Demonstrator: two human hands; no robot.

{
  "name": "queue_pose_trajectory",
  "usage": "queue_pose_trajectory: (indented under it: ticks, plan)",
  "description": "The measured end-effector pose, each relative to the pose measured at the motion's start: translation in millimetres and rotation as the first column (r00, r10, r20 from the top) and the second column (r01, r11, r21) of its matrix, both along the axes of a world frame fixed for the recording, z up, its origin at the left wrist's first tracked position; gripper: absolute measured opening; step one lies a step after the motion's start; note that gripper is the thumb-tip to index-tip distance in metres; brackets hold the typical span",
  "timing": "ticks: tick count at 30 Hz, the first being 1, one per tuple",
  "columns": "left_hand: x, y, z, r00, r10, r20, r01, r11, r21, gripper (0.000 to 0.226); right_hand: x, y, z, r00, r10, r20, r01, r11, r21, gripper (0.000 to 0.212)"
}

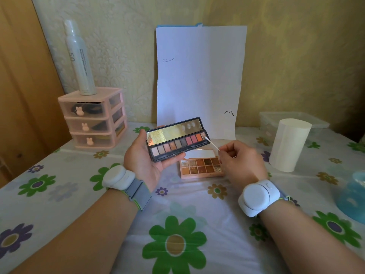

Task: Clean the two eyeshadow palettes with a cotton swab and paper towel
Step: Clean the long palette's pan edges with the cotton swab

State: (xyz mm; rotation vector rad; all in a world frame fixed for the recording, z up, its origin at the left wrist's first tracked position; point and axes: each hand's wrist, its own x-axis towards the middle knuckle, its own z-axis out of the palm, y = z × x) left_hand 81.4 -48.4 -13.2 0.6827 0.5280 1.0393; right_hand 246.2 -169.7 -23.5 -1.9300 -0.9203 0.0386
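Observation:
My left hand (142, 159) holds an open black eyeshadow palette (177, 142) above the table, mirror lid up, with a row of brown, pink and orange pans. My right hand (241, 161) pinches a cotton swab (211, 143). The swab's white tip touches the palette's right end by the last pan. A second, peach-coloured palette (200, 165) lies open on the flowered tablecloth (177, 204) just below the black one, partly hidden by my right hand. A white paper towel roll (287, 145) stands upright to the right.
A pink three-drawer organiser (94, 117) with a white spray bottle (79, 58) on top stands at the back left. White paper sheets (199, 76) lean on the wall. A clear plastic box (292, 119) sits behind the roll, a blue container (353, 194) at the right edge.

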Motion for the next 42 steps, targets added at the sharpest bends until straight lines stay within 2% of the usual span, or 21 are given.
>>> queue_pose_trajectory:
  ticks: [10, 18, 25, 30, 37, 42]
  plan:
    - [-1, 1, -1, 1.0, 0.006, -0.008, -0.006, 1.0, 0.007, 0.047, -12, 2, -2, 0.997, 0.064, 0.034, -0.063, 0.997, -0.031, 0.007]
    - [0, 1, -2, 1.0, 0.002, -0.001, -0.002, 1.0, 0.004, 0.046, -6, 0, 0, 1.0, 0.001, 0.008, -0.001, 0.999, -0.037, 0.007]
    - [-2, 1, -2, 1.0, -0.006, 0.005, 0.006, 1.0, 0.002, 0.046, -17, 1, 0, 0.998, 0.066, 0.02, -0.065, 0.996, -0.06, 0.008]
    - [-1, 0, -1, 1.0, 0.017, 0.013, -0.016, 1.0, -0.014, 0.045, -12, 0, 1, 0.999, 0.039, 0.021, -0.038, 0.998, -0.059, 0.007]
    - [-2, 0, -2, 1.0, -0.007, 0.021, 0.007, 1.0, 0.015, 0.042, -31, 3, -4, 0.987, 0.151, 0.058, -0.147, 0.986, -0.072, 0.006]
    - [-1, 2, -3, 1.0, 0.001, 0.015, -0.002, 1.0, 0.02, 0.043, -26, 2, -2, 0.991, 0.114, 0.067, -0.109, 0.991, -0.078, 0.007]
